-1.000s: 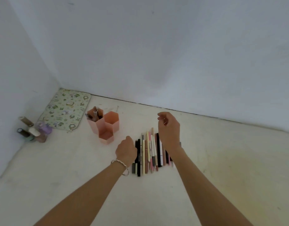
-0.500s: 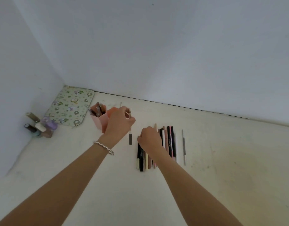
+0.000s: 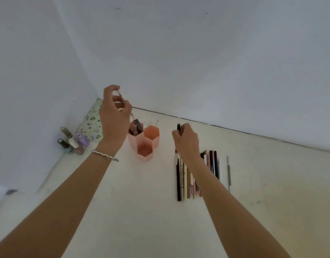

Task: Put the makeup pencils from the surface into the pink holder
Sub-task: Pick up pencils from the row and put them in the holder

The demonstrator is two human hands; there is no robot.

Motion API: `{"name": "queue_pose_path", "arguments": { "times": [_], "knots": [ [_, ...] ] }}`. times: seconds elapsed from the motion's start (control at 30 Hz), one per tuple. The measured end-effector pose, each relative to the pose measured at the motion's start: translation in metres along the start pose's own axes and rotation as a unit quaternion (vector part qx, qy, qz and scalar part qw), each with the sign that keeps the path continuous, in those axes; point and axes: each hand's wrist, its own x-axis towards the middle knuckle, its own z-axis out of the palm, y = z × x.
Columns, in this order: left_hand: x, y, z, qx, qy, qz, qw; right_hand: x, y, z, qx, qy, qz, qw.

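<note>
A pink holder (image 3: 148, 144) made of three hexagonal cups stands on the white surface left of centre. Its back-left cup holds several pencils. My left hand (image 3: 114, 116) is raised above that cup and pinches a thin pencil (image 3: 126, 106) whose lower end points down into it. My right hand (image 3: 186, 141) hovers right of the holder and grips a dark pencil (image 3: 179, 127) that sticks up from the fist. A row of makeup pencils (image 3: 184, 176) lies side by side on the surface, partly hidden under my right forearm.
Small bottles (image 3: 73, 141) stand in the left corner by the wall. A patterned mat (image 3: 90, 121) lies behind them. One thin grey tool (image 3: 228, 173) lies apart, right of the pencil row. Walls close off the left and back.
My left hand rose from beside the holder to above its back-left cup with the thin pencil. My right hand lifted off the pencil row holding a dark pencil.
</note>
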Motion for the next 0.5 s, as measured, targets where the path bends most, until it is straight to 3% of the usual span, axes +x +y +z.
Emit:
{"name": "queue_pose_path", "arguments": {
  "times": [0.13,0.37,0.5],
  "knots": [
    [-0.005,-0.024,0.003,0.059,-0.035,0.013,0.998,0.012,-0.039,-0.019,0.149,0.084,-0.095,0.981],
    [-0.017,-0.062,0.005,0.170,-0.108,0.080,0.976,0.003,-0.067,-0.007,0.202,0.095,-0.167,0.960],
    [-0.001,-0.056,-0.010,0.117,0.004,0.070,0.991,-0.001,-0.070,0.018,0.193,0.083,-0.195,0.958]
  ]
}}
